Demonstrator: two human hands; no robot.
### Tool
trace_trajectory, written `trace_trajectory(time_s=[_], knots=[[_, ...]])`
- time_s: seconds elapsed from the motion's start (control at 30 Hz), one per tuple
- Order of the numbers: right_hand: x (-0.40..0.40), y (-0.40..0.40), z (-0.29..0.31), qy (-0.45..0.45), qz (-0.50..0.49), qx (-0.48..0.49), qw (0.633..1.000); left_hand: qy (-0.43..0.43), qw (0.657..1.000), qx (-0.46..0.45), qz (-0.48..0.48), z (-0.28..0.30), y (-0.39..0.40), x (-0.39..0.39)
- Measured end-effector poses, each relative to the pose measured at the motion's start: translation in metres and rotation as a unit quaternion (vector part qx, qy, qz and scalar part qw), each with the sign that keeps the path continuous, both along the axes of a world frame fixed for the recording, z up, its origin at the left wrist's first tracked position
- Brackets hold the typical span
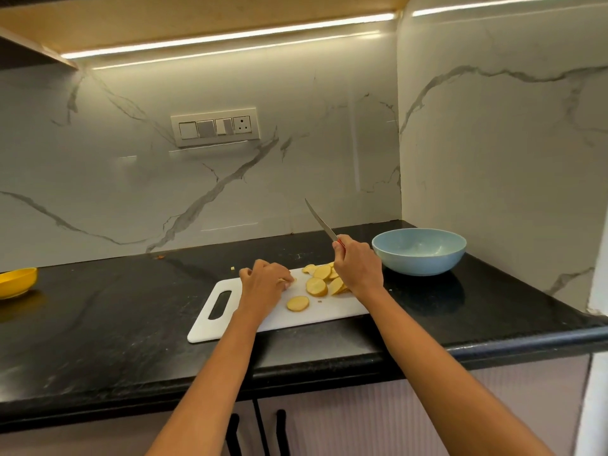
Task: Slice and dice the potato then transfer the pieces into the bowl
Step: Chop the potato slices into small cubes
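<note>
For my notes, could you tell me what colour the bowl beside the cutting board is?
Light blue bowl, seen best in the head view.

We face a black stone counter (98, 324) set in a corner. White marble-look walls (131, 179) with grey veins rise behind and to the right. A switch plate (215, 126) sits on the back wall. Light strips (227, 36) glow under a wooden cabinet (164, 18). Below the counter we see pale doors (345, 422) with black handles (282, 429).
</note>
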State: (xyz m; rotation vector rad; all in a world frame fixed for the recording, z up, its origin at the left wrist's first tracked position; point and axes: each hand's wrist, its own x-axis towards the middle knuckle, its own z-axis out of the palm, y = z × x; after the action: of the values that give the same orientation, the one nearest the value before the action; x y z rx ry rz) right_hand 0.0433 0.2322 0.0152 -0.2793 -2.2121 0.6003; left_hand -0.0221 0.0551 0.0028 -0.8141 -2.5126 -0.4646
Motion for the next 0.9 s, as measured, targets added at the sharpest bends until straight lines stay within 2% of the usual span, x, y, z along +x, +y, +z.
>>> trace_trajectory(time_s=[0.07,0.13,0.23,0.4,0.53,0.67,0.77,0.9], knots=[[0.002,0.000,0.000,-0.003,-0.003,0.000,1.000,-0.054,0.995,0.073,-0.047,-0.001,-0.005,0.003],[0.005,-0.001,-0.001,-0.014,-0.004,-0.001,1.000,-0.154,0.970,0.146,-0.117,0.000,-0.010,0.012],[0.010,-0.005,-0.001,-0.036,0.000,-0.005,0.999,-0.245,0.944,0.146,-0.165,-0.001,-0.017,0.024],[0.025,-0.016,0.000,-0.069,0.004,-0.002,0.998,-0.213,0.956,0.144,-0.141,-0.005,-0.017,0.038],[0.046,-0.037,0.003,-0.090,0.026,-0.003,0.996,-0.152,0.977,0.137,-0.056,-0.008,-0.018,0.049],[0.074,-0.061,-0.003,-0.172,0.035,0.015,0.984,-0.190,0.969,0.152,-0.039,-0.010,-0.026,0.049],[0.088,-0.073,-0.006,-0.236,0.012,0.032,0.971,-0.187,0.968,0.164,-0.043,-0.009,-0.027,0.052],[0.105,-0.084,-0.004,-0.258,-0.001,0.064,0.964,-0.185,0.967,0.170,-0.030,-0.008,-0.026,0.058]])
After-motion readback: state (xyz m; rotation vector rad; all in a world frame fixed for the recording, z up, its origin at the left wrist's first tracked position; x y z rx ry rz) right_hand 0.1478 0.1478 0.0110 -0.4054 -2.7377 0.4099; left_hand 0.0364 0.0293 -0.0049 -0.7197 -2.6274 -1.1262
